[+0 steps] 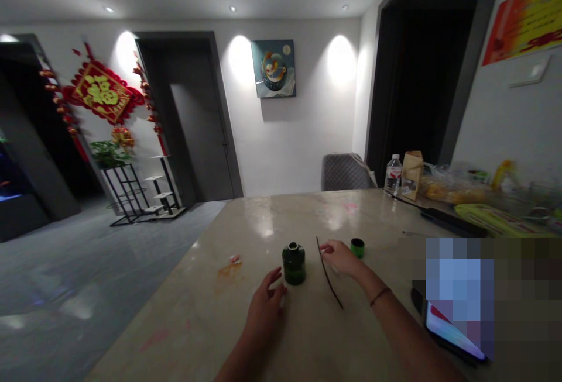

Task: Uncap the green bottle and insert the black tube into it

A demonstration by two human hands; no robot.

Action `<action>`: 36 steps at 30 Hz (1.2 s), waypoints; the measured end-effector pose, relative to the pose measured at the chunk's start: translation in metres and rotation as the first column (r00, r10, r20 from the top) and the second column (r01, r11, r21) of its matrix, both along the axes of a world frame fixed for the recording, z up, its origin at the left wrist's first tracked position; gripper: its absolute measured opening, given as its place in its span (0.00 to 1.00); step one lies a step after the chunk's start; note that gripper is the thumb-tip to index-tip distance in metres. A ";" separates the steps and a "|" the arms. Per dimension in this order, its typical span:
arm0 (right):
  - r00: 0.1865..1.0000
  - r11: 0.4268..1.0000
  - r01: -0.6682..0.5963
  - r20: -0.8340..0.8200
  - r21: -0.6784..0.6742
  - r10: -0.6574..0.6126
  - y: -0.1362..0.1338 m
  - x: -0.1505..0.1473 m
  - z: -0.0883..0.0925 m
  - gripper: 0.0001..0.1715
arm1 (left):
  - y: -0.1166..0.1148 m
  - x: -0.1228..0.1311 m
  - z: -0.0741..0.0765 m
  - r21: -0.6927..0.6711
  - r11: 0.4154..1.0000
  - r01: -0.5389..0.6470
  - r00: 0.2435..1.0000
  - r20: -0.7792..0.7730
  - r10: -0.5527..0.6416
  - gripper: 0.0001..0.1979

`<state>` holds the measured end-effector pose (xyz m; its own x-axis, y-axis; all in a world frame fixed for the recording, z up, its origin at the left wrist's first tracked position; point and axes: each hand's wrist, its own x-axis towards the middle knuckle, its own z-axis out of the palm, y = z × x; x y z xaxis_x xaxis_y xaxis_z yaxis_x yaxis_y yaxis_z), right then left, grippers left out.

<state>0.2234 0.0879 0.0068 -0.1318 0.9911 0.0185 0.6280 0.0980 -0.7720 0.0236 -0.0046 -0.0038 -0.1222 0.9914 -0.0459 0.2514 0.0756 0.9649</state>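
Observation:
A dark green glass bottle (294, 265) with a narrow open neck stands upright on the table. Just left of it is my left hand (266, 300), thumb and fingers apart and curved towards the glass; whether the fingertips touch it I cannot tell. My right hand (339, 257), to the right of the bottle, pinches a thin, slightly bent dark stick (330, 285) near its upper end. The stick's lower end slants down towards me. Behind my right wrist sits a small green cap (357, 247) with its dark opening facing up.
The pale stone table (254, 224) has orange and pink stains left of the bottle. A phone (456, 329) lies at the right, partly blurred out. Along the right side stand a water bottle (393, 174), a paper bag (411, 176) and plastic-wrapped items. A grey chair (346, 171) is behind.

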 end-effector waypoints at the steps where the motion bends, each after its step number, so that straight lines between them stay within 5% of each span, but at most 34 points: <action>1: 0.997 0.998 0.058 0.042 0.011 -0.058 0.003 0.005 -0.001 0.14 | -0.001 0.000 0.000 -0.012 1.000 0.000 1.000 -0.001 0.000 0.24; 10: 0.926 0.972 0.222 0.296 0.074 -0.234 -0.005 0.011 -0.014 0.09 | 0.000 -0.001 -0.001 -0.029 1.000 -0.009 1.000 -0.022 0.008 0.26; 17: 0.852 0.962 0.264 0.452 0.063 -0.264 -0.016 0.009 0.004 0.09 | 0.001 -0.001 -0.002 -0.032 0.999 -0.015 0.999 -0.044 0.013 0.25; 23: 0.926 0.925 0.310 0.152 0.221 -0.347 -0.015 0.005 0.026 0.07 | 0.000 0.003 0.001 -0.010 0.998 -0.066 0.998 -0.006 0.066 0.24; 29: 0.932 0.892 0.279 -0.324 0.354 -0.163 -0.016 -0.009 0.045 0.11 | -0.001 0.003 -0.003 -0.001 0.996 -0.084 0.988 -0.126 0.083 0.23; 36: 0.876 0.872 0.245 -0.482 0.424 -0.012 -0.026 -0.028 0.082 0.15 | -0.002 0.005 -0.001 0.002 0.994 -0.109 0.965 -0.239 0.106 0.20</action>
<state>0.1959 0.0623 0.0891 0.1353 0.8568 0.4976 0.2537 0.4555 -0.8533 0.0288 -0.0070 -0.0044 -0.2365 0.9715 -0.0135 0.4643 0.1253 0.8768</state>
